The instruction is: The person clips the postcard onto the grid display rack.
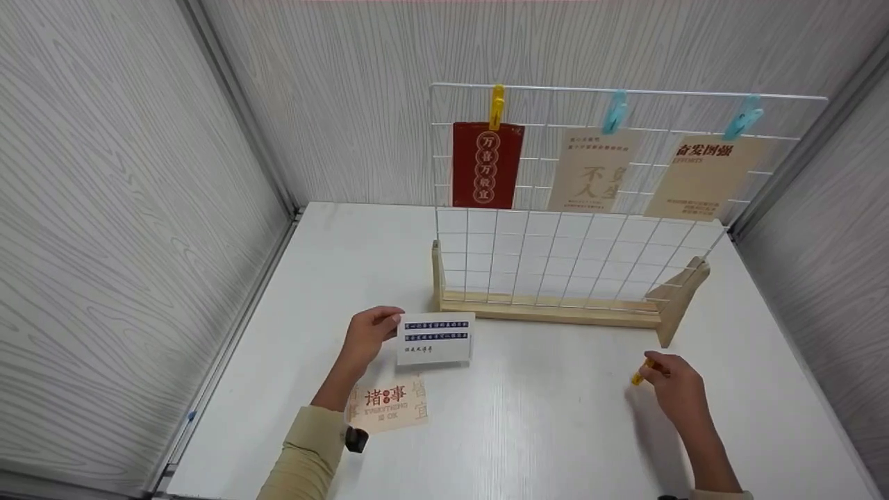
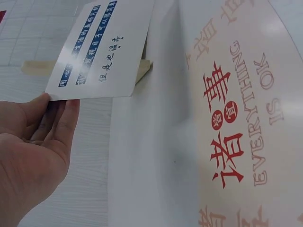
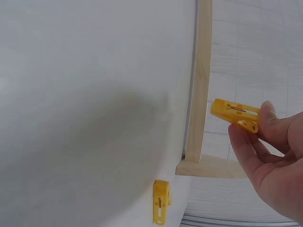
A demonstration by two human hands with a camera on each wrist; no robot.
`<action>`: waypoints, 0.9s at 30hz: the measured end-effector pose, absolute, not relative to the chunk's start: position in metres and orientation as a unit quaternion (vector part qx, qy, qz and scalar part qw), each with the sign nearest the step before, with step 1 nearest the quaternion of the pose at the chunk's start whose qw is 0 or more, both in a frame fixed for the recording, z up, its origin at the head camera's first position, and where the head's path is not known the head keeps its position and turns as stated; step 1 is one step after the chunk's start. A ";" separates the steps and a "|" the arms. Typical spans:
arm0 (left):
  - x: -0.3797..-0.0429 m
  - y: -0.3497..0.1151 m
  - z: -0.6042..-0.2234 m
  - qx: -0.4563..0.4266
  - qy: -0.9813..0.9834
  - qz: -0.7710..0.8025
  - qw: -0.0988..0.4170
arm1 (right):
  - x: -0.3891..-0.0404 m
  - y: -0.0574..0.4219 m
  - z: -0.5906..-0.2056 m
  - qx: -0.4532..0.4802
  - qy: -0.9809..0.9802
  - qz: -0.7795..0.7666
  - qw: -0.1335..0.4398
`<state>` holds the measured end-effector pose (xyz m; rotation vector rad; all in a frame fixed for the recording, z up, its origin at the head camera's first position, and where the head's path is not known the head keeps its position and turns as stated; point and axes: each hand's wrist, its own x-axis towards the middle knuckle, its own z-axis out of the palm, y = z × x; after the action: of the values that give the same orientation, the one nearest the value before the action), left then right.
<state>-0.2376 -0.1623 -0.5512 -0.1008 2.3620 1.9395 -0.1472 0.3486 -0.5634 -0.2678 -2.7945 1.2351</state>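
Observation:
Between thumb and fingers, my left hand [image 1: 368, 335] pinches a white card [image 1: 435, 338] with blue-banded lettering by its edge. In the left wrist view the white card [image 2: 102, 52] is held above the table. Below it lies a cream card [image 1: 387, 405] with red characters, partly covered by my left arm in the head view. My right hand [image 1: 674, 382] pinches a yellow clip [image 3: 234, 112] by its handle end, near the rack's right foot. A second yellow clip [image 3: 161, 201] lies on the table in the right wrist view.
A white wire grid rack [image 1: 542, 260] stands on a wooden base [image 1: 555, 316] at the back. Along it hang a red card [image 1: 503, 170] under a yellow clip [image 1: 496, 107] and two beige cards [image 1: 590, 160] under blue clips [image 1: 615, 112]. Wood-patterned panels [image 1: 139, 208] enclose the white table [image 1: 528, 417].

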 end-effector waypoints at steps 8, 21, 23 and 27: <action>-0.238 -0.144 -0.545 -0.017 0.764 0.645 0.035 | -0.159 0.331 -0.558 -0.066 -0.906 0.413 0.067; -0.243 -0.116 -0.540 0.029 0.762 0.646 0.023 | -0.174 0.299 -0.546 -0.021 -0.900 0.428 0.077; -0.244 -0.113 -0.539 0.038 0.762 0.646 0.016 | -0.176 0.294 -0.544 -0.014 -0.898 0.431 0.089; -0.245 -0.105 -0.537 0.045 0.763 0.645 0.005 | -0.181 0.284 -0.541 -0.001 -0.893 0.435 0.116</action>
<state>-0.2445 -0.1051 -0.5375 0.1411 2.3892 2.0197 -0.1813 0.2840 -0.5410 -0.0041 -2.6157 1.2751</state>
